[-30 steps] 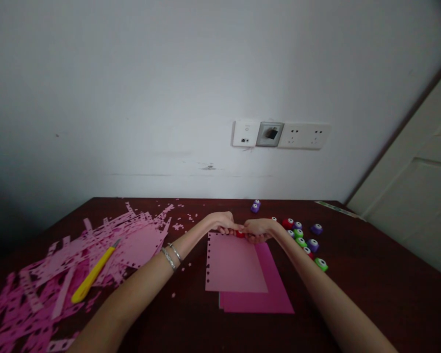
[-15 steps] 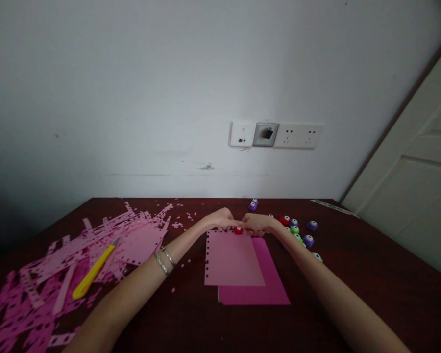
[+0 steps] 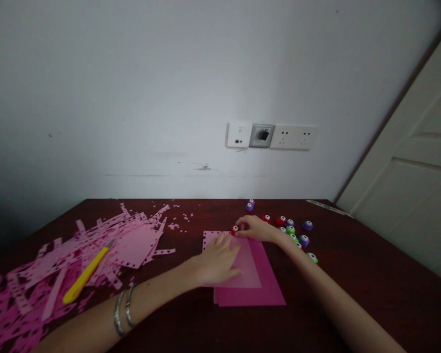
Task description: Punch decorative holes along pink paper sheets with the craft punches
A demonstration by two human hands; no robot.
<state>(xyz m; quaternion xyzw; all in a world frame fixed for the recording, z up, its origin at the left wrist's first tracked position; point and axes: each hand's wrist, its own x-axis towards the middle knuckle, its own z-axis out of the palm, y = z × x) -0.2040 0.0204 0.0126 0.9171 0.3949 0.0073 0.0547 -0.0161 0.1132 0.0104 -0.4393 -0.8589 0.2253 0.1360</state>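
My left hand [image 3: 220, 261] lies over a light pink sheet of paper [image 3: 250, 274], its fingers spread and partly blurred. Small punched holes line the sheet's left and top edges; the hand hides much of the left edge. At the top edge sits a small red craft punch [image 3: 234, 230] with a white button. The thumb and fingers of my right hand [image 3: 255, 228] are closed on the punch from its right side. Beneath the light sheet, darker pink paper [image 3: 252, 297] shows at the right and bottom.
Cut pink paper strips [image 3: 25, 294] are heaped on the left, with a yellow utility knife [image 3: 86, 274] on top. Several red, green and purple punches [image 3: 304, 240] stand to the right. Tiny paper bits [image 3: 173, 226] are scattered behind. A wall with sockets [image 3: 294, 138] rises at the back.
My left hand has left the punch and come down and nearer onto the light pink sheet, its fingers opening. My right hand has shifted from pressing the punch to gripping its side.
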